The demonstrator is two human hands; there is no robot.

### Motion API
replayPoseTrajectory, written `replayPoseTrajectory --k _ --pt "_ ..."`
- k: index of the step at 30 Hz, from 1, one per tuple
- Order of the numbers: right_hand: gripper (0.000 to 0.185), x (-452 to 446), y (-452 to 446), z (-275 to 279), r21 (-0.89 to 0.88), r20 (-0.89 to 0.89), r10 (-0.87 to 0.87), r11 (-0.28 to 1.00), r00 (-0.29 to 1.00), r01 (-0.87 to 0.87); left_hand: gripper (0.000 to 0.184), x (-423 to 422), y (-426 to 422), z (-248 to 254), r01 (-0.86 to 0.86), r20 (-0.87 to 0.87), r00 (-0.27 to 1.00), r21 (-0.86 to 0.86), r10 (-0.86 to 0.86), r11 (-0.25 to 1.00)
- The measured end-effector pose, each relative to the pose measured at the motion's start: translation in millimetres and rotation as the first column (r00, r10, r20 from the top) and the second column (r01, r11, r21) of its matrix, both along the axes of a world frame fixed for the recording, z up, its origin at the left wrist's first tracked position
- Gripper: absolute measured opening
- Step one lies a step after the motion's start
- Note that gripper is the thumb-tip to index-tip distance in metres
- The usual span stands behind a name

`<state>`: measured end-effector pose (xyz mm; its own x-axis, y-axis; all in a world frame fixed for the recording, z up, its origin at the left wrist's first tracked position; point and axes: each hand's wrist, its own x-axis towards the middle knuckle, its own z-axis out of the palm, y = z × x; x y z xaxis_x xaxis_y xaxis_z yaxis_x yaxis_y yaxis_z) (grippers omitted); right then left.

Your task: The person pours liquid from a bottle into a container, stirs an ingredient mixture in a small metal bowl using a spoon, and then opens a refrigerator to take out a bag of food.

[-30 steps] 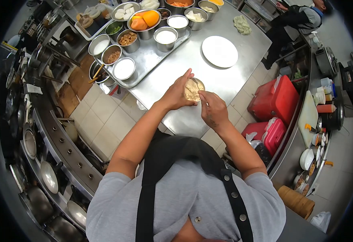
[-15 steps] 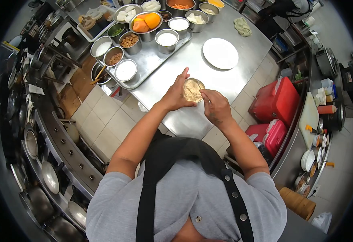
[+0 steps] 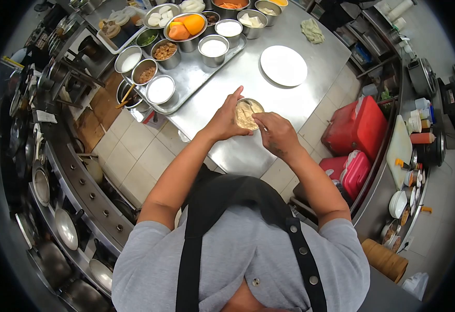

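Near the end of a steel table (image 3: 248, 156), a person's left hand (image 3: 224, 119) curls spread fingers round a small bowl (image 3: 261, 105) of soft-looking pale mixture (image 3: 245, 117), likely light and best held by its stiff wall, while the right hand (image 3: 279, 133) pinches a slim utensil (image 3: 248, 104) dipped inside.

The bowl (image 3: 259, 103) sits between the left hand (image 3: 226, 117) on its left and the right hand (image 3: 278, 134) on its right, at the near part of the desk (image 3: 243, 156). Mash (image 3: 245, 119) lies inside the bowl. Ahead and to the left, the tray (image 3: 193, 78) carries a cluster of cups (image 3: 213, 62). Ahead and to the right lies the plate (image 3: 283, 66), with the cloth (image 3: 312, 31) beyond it, near the desk's right edge. Coolers (image 3: 356, 128) stand right of the desk; pans (image 3: 66, 229) lie well to the left.
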<state>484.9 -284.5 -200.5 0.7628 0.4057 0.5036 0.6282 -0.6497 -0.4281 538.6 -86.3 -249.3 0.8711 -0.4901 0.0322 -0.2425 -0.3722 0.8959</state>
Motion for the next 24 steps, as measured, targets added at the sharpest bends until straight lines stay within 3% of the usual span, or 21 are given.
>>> replayPoseTrajectory --k 5,8,11,14,17,20,24 --pt "0.023 -3 5 7 -0.072 -0.045 0.035 0.997 0.998 -0.038 0.133 9 6 -1 0.079 -0.079 0.993 -0.058 -0.084 0.995" --pt "0.022 1 -3 4 -0.065 -0.022 0.013 0.998 1.0 -0.014 0.132 11 7 -10 0.109 0.111 0.989 -0.06 -0.102 0.992" --pt "0.022 2 -5 3 -0.074 -0.035 0.034 0.997 0.999 -0.036 0.132 1 -1 10 0.026 0.069 0.997 0.103 -0.034 0.994" --pt "0.024 -3 -3 7 -0.078 -0.095 0.087 0.992 0.992 -0.094 0.133 5 -1 6 0.043 -0.044 0.998 0.061 -0.04 0.997" --pt "0.027 -6 -6 12 -0.087 -0.1 0.12 0.988 0.988 -0.129 0.125 12 7 -3 0.129 0.023 0.992 -0.051 -0.128 0.99" --pt "0.025 1 -13 12 -0.104 -0.063 0.112 0.988 0.992 -0.118 0.125 10 7 0 0.096 0.211 0.973 0.021 -0.099 0.995" --pt "0.029 5 -13 16 -0.133 -0.107 0.14 0.979 0.984 -0.154 0.128 5 -1 14 0.054 0.095 0.993 0.136 -0.067 0.989"
